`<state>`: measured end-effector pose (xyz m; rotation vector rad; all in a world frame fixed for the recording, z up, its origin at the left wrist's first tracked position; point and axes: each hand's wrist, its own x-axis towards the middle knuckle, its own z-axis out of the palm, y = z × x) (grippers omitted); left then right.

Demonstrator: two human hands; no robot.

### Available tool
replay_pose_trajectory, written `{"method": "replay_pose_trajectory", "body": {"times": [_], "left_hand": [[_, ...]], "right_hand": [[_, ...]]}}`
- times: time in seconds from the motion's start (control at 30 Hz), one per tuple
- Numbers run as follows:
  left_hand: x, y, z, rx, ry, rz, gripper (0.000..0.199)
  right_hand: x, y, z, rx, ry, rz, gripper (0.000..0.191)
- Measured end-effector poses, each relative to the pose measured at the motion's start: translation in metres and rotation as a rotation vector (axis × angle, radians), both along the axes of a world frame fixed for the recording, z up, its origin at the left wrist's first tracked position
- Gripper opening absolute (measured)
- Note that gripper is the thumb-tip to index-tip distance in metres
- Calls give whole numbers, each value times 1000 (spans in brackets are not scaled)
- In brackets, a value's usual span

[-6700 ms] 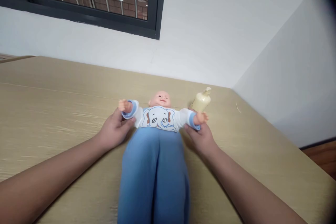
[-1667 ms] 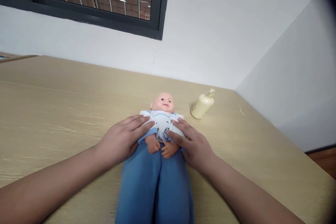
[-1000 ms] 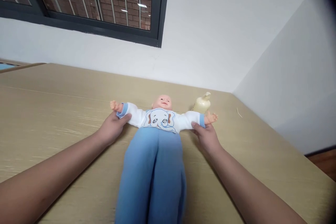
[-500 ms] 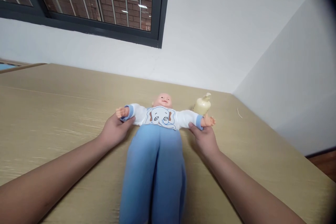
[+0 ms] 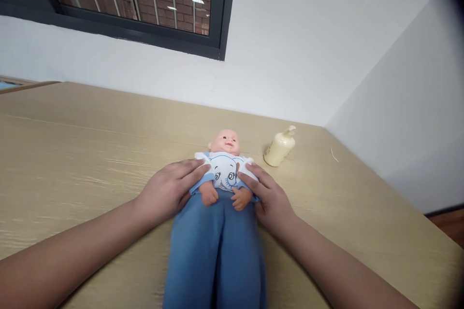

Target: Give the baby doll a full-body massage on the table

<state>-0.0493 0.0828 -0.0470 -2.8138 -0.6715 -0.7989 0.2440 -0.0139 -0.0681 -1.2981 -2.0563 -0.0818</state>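
A baby doll [image 5: 228,169] lies face up on the wooden table, head toward the wall. It wears a white top with blue cuffs and an elephant picture, and long blue trousers. My left hand [image 5: 172,186] wraps its fingers over the doll's arm on the left. On the other side, my right hand [image 5: 271,198] grips the doll's other arm the same way. Both doll arms are folded in over its belly, their small hands resting at the waist. My thumbs are mostly hidden. The ends of the trouser legs run out of view.
A cream pump bottle [image 5: 280,148] stands on the table [image 5: 90,140], to the right of the doll's head. A thin pale strand [image 5: 334,154] lies farther right. Behind the table rises a white wall [image 5: 282,58] with a dark-framed barred window [image 5: 145,0].
The doll's arms, which were stretched out sideways in my hands, are now folded onto its front. Both my hands have moved inward with them. The pump bottle is now fully uncovered.
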Motion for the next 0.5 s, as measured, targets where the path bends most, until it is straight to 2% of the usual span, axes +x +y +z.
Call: {"method": "replay_pose_trajectory", "body": {"times": [0.13,0.23,0.4,0.5], "left_hand": [[5,-3,2,-11,36,22,51],[6,-3,0,-32,36,46,54],[-1,6,-3,-79,-1,74,56],[-4,11,-2,-166,-48,77,52]], "right_hand": [[-4,1,-2,17,-86,-9,72],[-4,2,-4,5,-93,-19,75],[2,3,-2,-36,25,-46,81],[10,7,-2,-63,145,-64,70]]}}
